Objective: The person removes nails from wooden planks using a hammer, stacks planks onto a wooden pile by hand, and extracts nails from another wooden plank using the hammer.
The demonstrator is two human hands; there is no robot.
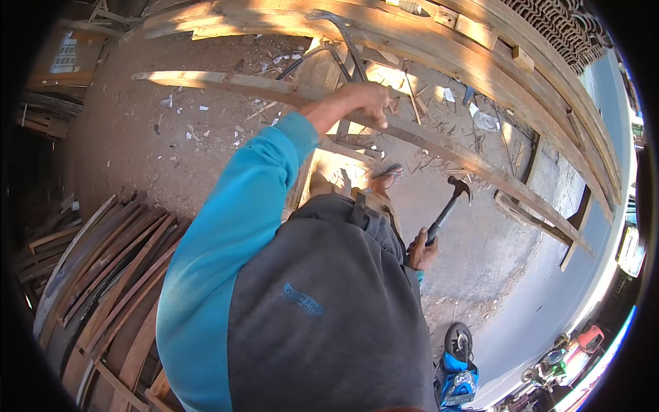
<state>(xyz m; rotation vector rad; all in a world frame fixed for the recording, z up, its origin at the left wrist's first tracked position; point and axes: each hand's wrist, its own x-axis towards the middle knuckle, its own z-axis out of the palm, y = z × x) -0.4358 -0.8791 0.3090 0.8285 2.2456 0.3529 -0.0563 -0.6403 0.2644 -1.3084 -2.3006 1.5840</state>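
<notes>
My left hand [367,103], in a teal sleeve, is over a long narrow wooden plank [439,145] with its fingers curled. A dark curved metal bar [348,45] ends at its knuckles; whether the fingers grip the bar or the plank is hidden. Lower down to the right, my right hand [421,252] is closed around the handle of a claw hammer [458,196], its head pointing away from me. The plank runs from the upper left to the right, passing under my left hand.
Long thick beams [480,65] stretch across the top and right. Curved wooden pieces [117,275] are stacked at the lower left. Wood scraps and paper bits litter the dirt floor [185,144]. A blue motorcycle [458,374] stands at the bottom right, beside a paved strip [549,329].
</notes>
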